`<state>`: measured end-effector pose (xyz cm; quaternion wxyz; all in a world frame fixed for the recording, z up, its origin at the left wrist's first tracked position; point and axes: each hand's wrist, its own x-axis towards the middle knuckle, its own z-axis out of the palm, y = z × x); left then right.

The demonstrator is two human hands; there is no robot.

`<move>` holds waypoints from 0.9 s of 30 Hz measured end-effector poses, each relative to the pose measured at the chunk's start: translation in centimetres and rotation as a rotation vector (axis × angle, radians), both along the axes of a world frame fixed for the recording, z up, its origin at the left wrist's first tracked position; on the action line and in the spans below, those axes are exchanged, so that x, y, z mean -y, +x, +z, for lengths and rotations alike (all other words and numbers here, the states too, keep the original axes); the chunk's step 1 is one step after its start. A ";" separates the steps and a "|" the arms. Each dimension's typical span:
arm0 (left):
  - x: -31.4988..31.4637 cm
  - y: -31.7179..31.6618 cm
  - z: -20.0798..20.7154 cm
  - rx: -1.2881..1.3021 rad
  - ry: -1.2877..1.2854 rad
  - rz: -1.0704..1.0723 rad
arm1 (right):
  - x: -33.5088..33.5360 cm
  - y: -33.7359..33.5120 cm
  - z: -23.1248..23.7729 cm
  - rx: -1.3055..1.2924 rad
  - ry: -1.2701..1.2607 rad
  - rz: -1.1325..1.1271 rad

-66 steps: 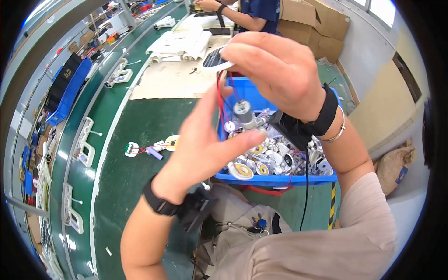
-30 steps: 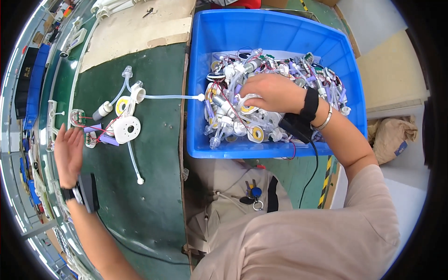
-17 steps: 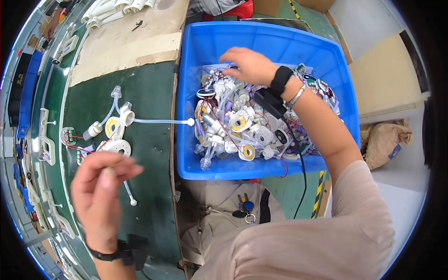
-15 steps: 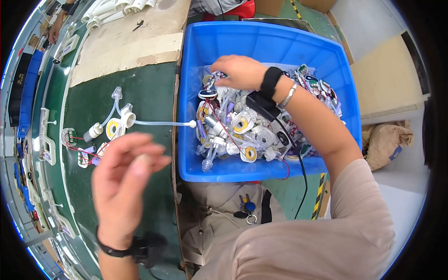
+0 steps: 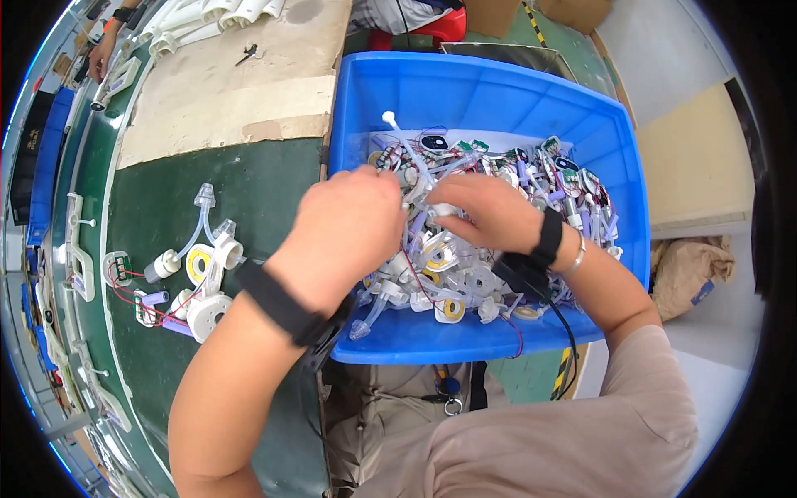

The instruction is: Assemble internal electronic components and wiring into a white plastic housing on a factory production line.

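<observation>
Both hands work over the near left part of a blue bin heaped with small electronic assemblies. My left hand is closed above the bin's left side, its back toward me, so what its fingertips hold is hidden. Close beside it, my right hand pinches a white plastic part between thumb and fingers. A clear tube with a white tip rises between the hands; whether either one grips it I cannot tell. On the green table lies an assembly with a motor, a white housing, tubing and red wires.
Cardboard covers the far part of the table, with white plastic shells at its end. White handle-shaped shells line the left side. At the far left another person's hand shows. A brown paper bag stands right of the bin.
My left hand has moved from over the table to the bin and closed. My right hand has shifted right and nearer, now pinching a white part. The white-tipped tube now stands up between them.
</observation>
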<state>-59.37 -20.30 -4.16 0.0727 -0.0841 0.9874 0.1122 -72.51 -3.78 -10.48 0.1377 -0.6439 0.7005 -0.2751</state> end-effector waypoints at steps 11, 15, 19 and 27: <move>-0.3 -4.9 -8.2 0.431 -0.170 -0.105 | -7.3 3.5 4.9 -0.225 0.359 0.599; 0.3 -4.6 -8.0 0.480 -0.094 -0.099 | -2.7 -2.1 6.1 0.314 0.165 0.276; -1.3 -3.5 -5.7 0.224 -0.148 -0.080 | 4.8 -7.3 3.8 -0.055 0.179 0.113; -3.3 1.2 -4.6 -0.042 -0.286 0.008 | 15.7 -6.4 -6.3 -0.363 0.907 0.211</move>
